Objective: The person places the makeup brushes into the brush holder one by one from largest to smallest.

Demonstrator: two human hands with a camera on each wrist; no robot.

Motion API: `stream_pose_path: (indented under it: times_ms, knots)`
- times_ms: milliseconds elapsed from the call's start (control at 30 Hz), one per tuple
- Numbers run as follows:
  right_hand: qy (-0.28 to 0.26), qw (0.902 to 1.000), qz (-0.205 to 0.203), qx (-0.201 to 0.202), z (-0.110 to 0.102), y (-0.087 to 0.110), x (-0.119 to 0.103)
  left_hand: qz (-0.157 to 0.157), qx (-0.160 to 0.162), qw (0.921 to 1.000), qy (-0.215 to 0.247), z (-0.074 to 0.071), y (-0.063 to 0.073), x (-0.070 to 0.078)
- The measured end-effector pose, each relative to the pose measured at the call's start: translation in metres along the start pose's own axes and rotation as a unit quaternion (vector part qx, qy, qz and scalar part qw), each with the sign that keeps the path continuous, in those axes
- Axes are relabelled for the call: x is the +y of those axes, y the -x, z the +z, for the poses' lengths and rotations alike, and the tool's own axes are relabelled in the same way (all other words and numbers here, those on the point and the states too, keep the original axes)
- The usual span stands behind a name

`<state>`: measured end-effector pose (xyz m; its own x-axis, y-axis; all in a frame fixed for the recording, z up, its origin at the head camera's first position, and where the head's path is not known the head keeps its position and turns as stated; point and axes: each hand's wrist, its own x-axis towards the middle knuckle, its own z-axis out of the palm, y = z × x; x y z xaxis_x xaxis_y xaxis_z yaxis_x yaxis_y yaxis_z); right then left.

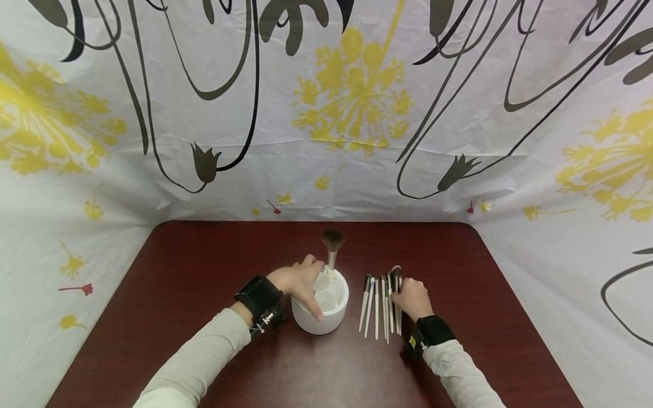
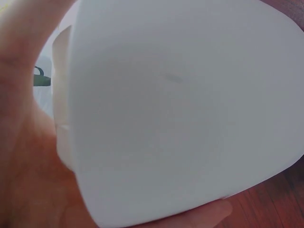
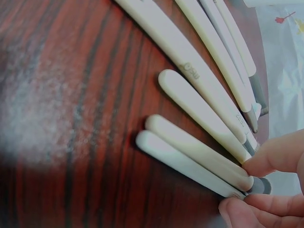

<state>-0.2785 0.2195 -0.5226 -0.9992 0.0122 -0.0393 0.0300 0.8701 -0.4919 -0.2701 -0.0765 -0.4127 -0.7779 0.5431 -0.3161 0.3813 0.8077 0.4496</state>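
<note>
My left hand [image 1: 301,283] grips a white round brush holder [image 1: 320,324] with compartments, its thumb over the near rim and its fingers at the far side. In the left wrist view the holder's smooth white wall [image 2: 180,109] fills most of the picture. One large makeup brush [image 1: 333,241] stands in it, bristles up. To the right, several makeup brushes [image 1: 376,309] with pale handles lie side by side on the table. At the right end of that row, my right hand [image 1: 413,298] pinches a makeup brush [image 3: 190,164] between thumb and fingers, near its bristle end.
The dark red wooden table [image 1: 204,255] carries the holder and the brushes. Behind it and along both sides hangs a white cloth [image 1: 326,187] printed with yellow and grey flowers.
</note>
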Motion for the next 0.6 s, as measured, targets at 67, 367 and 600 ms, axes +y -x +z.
stream_pose_path:
  times_ms: [67, 367, 600]
  knots:
    - [0.003, 1.0, 0.005, -0.001, -0.0004, 0.0001, -0.0007, 0.0, 0.004, 1.0, 0.001, 0.0009, 0.0006, -0.0005]
    - [0.016, 0.9995, 0.027, 0.001, -0.0014, 0.0007, -0.0032, -0.001, 0.005, 0.9999, 0.011, 0.0026, 0.0002, -0.0007]
    - [0.016, 0.9992, 0.037, -0.001, -0.0011, -0.0019, -0.0029, -0.005, 0.009, 0.9998, 0.016, 0.0033, 0.0014, -0.0006]
